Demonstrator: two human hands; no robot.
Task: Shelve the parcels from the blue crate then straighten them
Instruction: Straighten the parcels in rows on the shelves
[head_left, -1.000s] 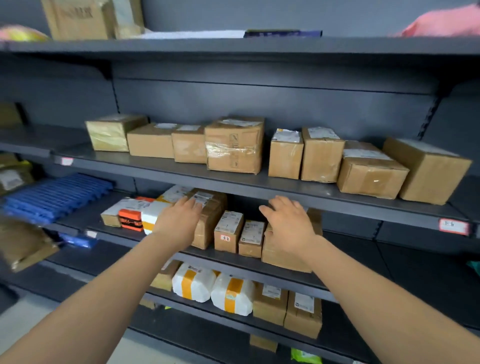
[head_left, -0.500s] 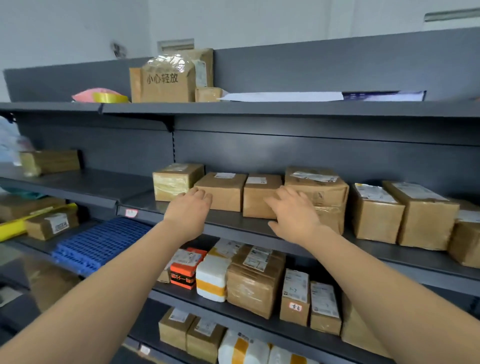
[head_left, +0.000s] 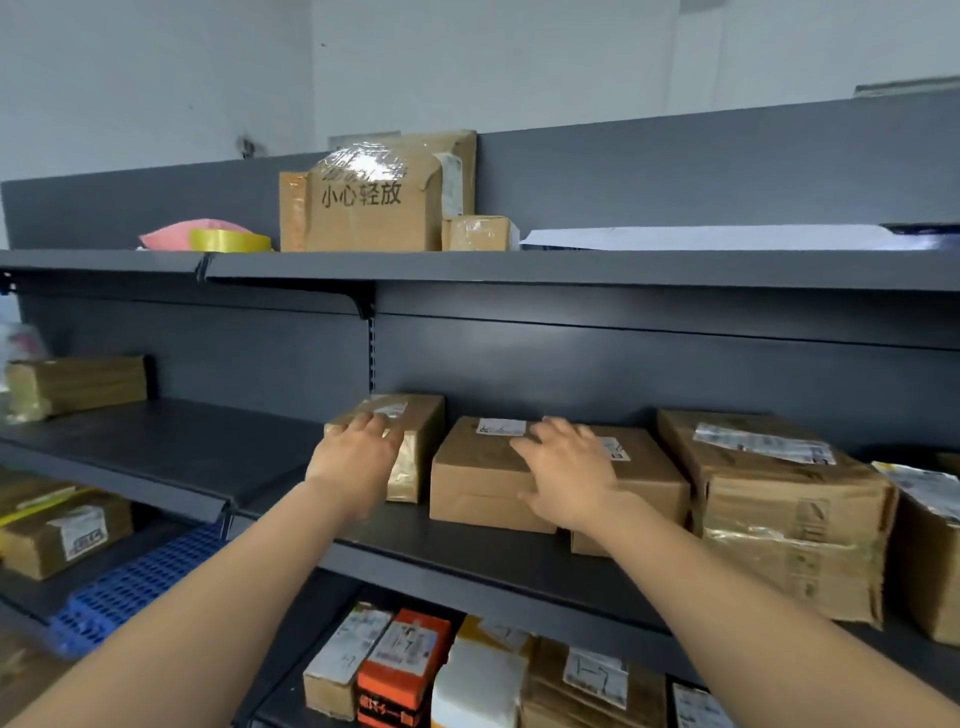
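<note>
Since half a second ago, both hands have advanced onto the middle-shelf parcels, and the view has tilted further up. Left hand (head_left: 356, 460) lies flat, fingers spread, on the top and front of the tape-wrapped parcel (head_left: 415, 441) at the left end of the row. Right hand (head_left: 569, 475) rests palm-down, fingers spread, across the seam between the plain brown parcel (head_left: 478, 483) and the labelled parcel (head_left: 644, 467) beside it — neither hand is closed around anything.

Contents by level:
- Middle shelf (head_left: 467, 556): the three parcels above, then a large taped carton (head_left: 789, 514) to their right; all sit close together in one row.
- Top shelf (head_left: 519, 267): a tall carton with printed characters (head_left: 369, 208), a small box (head_left: 478, 234) touching its right side, a yellow tape roll (head_left: 228, 240) in front of a pink item, and flat white sheets (head_left: 701, 237).
- Lower shelf: an orange box (head_left: 402, 670) among white and brown packages.
- Blue crate (head_left: 130, 587): lies on the lower left shelf level; only its perforated surface shows.

Limits of view: the rightmost middle-shelf parcel is cut off by the frame edge, the lower-shelf packages are cut off at the bottom, and label text is unreadable.
</note>
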